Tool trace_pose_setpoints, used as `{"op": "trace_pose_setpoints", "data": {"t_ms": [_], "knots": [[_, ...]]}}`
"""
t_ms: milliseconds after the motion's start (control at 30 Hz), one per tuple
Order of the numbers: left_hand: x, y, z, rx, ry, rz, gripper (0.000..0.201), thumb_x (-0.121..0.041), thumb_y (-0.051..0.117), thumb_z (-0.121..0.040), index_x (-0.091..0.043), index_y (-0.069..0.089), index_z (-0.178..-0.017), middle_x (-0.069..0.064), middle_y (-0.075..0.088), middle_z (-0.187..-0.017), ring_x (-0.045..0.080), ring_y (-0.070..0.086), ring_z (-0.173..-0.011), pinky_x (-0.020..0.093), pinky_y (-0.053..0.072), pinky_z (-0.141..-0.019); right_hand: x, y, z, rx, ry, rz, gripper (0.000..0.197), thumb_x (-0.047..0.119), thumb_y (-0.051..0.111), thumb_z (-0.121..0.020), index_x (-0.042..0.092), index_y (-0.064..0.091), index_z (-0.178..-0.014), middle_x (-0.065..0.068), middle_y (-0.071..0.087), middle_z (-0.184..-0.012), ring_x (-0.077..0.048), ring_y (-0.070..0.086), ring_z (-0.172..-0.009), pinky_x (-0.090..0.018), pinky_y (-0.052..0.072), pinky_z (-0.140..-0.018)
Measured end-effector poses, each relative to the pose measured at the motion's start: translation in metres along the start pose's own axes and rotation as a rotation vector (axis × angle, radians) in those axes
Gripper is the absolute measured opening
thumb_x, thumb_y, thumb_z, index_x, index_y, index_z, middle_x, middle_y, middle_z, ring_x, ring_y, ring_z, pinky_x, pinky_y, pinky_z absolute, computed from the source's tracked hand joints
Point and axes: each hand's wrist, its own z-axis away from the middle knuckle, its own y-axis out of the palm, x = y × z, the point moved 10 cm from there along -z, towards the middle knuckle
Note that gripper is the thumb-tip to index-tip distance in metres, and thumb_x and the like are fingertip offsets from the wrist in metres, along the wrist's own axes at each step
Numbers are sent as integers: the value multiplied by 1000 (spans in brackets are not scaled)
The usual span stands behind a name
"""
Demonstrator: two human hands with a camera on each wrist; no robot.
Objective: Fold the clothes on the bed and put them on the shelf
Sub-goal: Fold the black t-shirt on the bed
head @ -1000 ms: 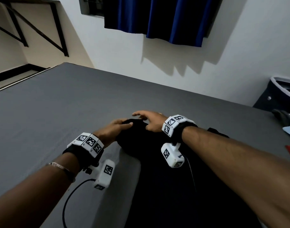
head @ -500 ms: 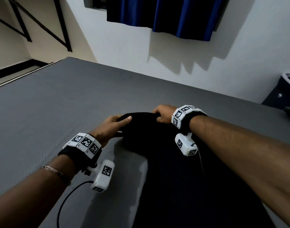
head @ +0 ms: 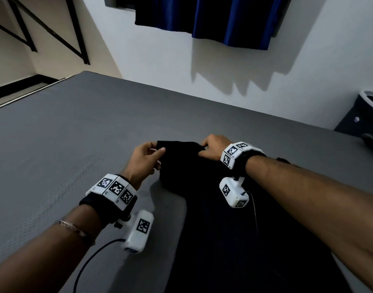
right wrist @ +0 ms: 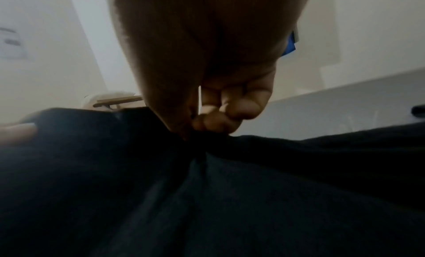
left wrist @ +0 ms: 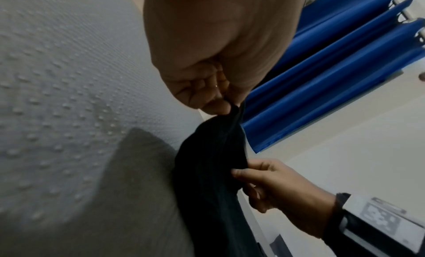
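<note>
A black garment (head: 213,218) lies stretched along the grey bed (head: 65,134), running from its far end toward me. My left hand (head: 148,158) pinches the garment's far left corner between thumb and fingers; the left wrist view shows the cloth (left wrist: 211,166) hanging from that pinch. My right hand (head: 211,148) grips the far right corner, its fingers (right wrist: 220,115) curled into the black fabric (right wrist: 207,197). Both corners are raised a little off the bed. The right hand (left wrist: 273,182) also appears in the left wrist view. No shelf is in view.
A blue curtain (head: 223,17) hangs on the white wall beyond the bed. A dark basket (head: 363,115) with other clothes stands at the far right. Black metal bracing (head: 54,32) runs along the wall at upper left. Grey bedsheet spreads wide to the left.
Both hands went from resting flat on the garment's bunched far end to pinching its two corners, and they have lifted and spread that edge.
</note>
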Motion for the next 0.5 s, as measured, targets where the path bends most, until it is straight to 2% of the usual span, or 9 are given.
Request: {"op": "trace_pose_setpoints", "data": {"t_ms": [67,133,167,200,267,300,400,467,500], "knots": [[-9,6,2,16,17,-62,12,-17,53,-100,-12,62,-106,-2,62,-78,5,50,-50,16,34,-44,16,3,0,5,-55,-30,40,46,70,-78,29,69,-115,-2,71,-108,-27,65,-101,-27,47,-81],[-15,10,3,31,38,-84,12,-14,52,-100,-12,63,-104,-4,59,-74,1,48,-48,14,33,-43,39,6,-1,36,-123,-119,53,44,73,-80,31,59,-129,0,67,-120,-22,62,-109,-24,42,-85],[-17,11,3,36,42,-86,12,-14,52,-100,-12,63,-104,-4,58,-73,1,48,-48,14,32,-43,49,10,-3,72,-143,-223,47,37,72,-83,28,60,-127,-1,68,-116,-22,64,-105,-24,44,-84],[-17,12,4,42,34,-80,12,-14,52,-100,-12,63,-105,-3,57,-74,2,48,-49,16,32,-44,55,15,-4,113,-138,-345,35,29,70,-86,25,64,-120,-3,70,-106,-22,67,-94,-26,50,-77],[-14,10,5,35,5,-70,14,-16,52,-101,-13,62,-109,-1,58,-78,5,52,-54,19,33,-48,63,22,-6,156,-89,-503,15,16,60,-90,21,67,-103,-5,70,-80,-21,67,-66,-25,52,-55],[-11,6,7,14,-12,-86,15,-19,52,-100,-14,60,-112,0,60,-81,7,54,-57,20,35,-49,63,24,-8,143,-60,-523,13,14,55,-92,20,64,-98,-5,70,-76,-21,67,-61,-25,51,-51],[3,-7,20,-40,-73,-274,24,-32,58,-97,-14,54,-112,3,64,-89,16,60,-66,26,43,-52,56,29,-10,78,20,-564,6,17,51,-95,17,56,-98,-6,73,-83,-26,73,-72,-35,57,-59],[11,-8,39,25,-96,-457,29,-40,60,-94,-15,52,-106,4,68,-86,18,64,-67,28,47,-55,49,34,-11,44,53,-559,5,24,56,-93,21,53,-94,-4,73,-89,-23,73,-78,-41,60,-66],[13,-8,51,79,-99,-563,30,-45,60,-93,-18,53,-104,3,70,-85,18,66,-68,29,49,-57,47,37,-12,27,51,-516,10,29,60,-90,22,52,-92,-3,73,-91,-22,72,-82,-42,61,-70]]}}
